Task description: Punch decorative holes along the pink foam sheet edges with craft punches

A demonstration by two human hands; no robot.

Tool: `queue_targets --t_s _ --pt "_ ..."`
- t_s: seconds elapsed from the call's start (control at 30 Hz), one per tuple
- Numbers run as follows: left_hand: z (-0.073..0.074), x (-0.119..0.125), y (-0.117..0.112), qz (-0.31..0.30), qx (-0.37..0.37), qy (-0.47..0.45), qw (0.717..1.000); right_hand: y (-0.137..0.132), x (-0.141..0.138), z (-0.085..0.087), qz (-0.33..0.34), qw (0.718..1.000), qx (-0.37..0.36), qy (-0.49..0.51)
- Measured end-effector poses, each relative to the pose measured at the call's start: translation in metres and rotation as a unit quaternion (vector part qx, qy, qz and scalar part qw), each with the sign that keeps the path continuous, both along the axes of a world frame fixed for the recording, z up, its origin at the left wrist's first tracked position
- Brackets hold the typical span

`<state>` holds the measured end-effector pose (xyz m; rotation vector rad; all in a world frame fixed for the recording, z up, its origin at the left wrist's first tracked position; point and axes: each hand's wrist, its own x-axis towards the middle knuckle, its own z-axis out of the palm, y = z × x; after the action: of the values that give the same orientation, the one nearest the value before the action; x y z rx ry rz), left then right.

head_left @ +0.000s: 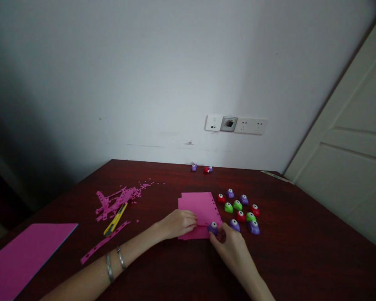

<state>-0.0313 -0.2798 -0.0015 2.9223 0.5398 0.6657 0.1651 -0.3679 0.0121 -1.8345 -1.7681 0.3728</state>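
Clamping its fingers on a punch, the right hand is at the right of the paper. The left hand touches its left, grip unclear.

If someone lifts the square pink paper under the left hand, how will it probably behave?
The paper looks thin, so it would probably bend. Its uneven edges suggest layers that may slide apart. The holes along its right side might tear.
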Motion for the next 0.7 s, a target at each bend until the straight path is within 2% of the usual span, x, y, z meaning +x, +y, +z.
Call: queue_targets --t_s 0.1,0.23,0.33,0.47,0.57,0.7 --pt "0.005 -0.001 0.004 0.023 -0.032 -0.021 0.999 0.000 0.000 0.001 -0.002 1.000 -0.003 0.013" --pt "0.018 -0.009 0.029 0.190 -0.057 -0.035 0.980 0.000 0.000 0.001 0.005 1.000 -0.001 0.023" --pt "0.026 -0.015 0.054 0.293 -0.083 0.007 0.953 -0.001 0.000 0.000 0.013 1.000 0.001 0.014" --pt "0.025 -0.016 0.078 0.308 -0.127 0.085 0.939 -0.002 -0.001 0.000 0.018 1.000 0.001 0.002" --pt "0.024 -0.011 0.088 0.296 -0.142 0.119 0.937 -0.003 -0.001 0.001 0.017 1.000 -0.007 -0.002" --pt "0.031 -0.002 0.099 0.287 -0.160 0.165 0.930 -0.004 -0.003 0.003 0.019 1.000 -0.016 -0.011"
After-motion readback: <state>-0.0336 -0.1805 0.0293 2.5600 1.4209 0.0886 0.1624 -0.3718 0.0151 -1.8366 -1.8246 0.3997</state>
